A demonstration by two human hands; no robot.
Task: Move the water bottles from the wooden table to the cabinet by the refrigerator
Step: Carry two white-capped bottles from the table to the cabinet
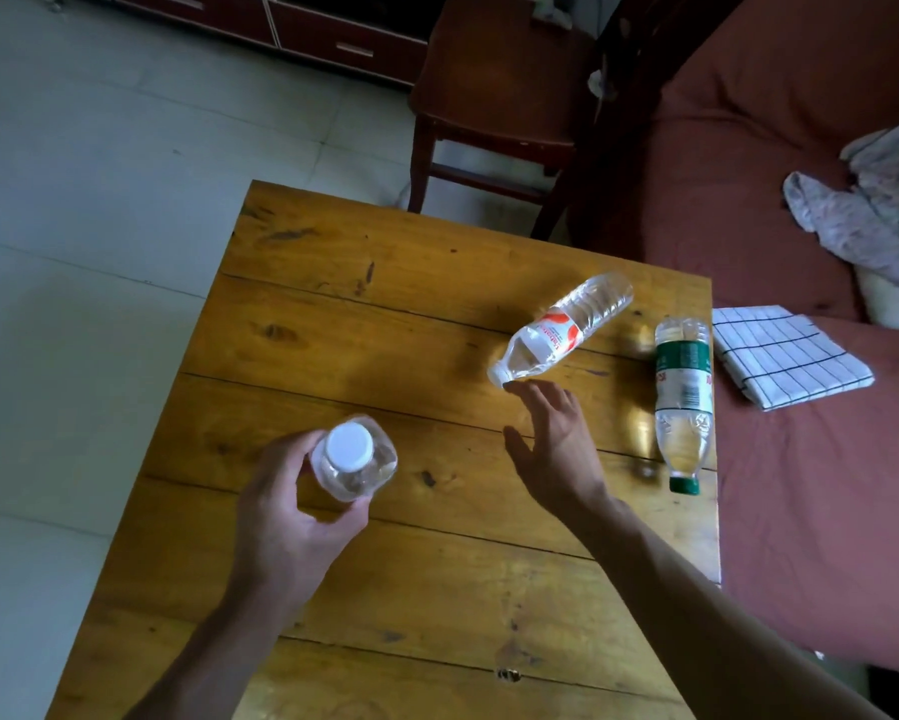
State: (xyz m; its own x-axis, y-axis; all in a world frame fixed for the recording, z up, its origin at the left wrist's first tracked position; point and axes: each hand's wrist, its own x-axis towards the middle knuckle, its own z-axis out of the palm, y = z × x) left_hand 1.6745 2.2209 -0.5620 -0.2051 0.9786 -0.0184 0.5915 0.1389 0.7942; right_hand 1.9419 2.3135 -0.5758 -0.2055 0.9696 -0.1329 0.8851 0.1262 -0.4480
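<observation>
My left hand (286, 517) grips a clear white-capped bottle (356, 457) upright above the wooden table (333, 314). A red-labelled bottle (561, 327) lies on its side further back, its white cap pointing toward me. My right hand (556, 441) hovers open just short of that cap, fingers spread, holding nothing. A green-capped bottle (682, 397) with a green label lies along the table's right edge, cap toward me.
A bed with a reddish sheet (800, 459) borders the table's right side, carrying a folded checked cloth (787, 356) and crumpled fabric (873, 210). A wooden chair (494, 96) stands behind the table. Tiled floor (99, 200) lies to the left, with a dark drawer unit (281, 23) at the back.
</observation>
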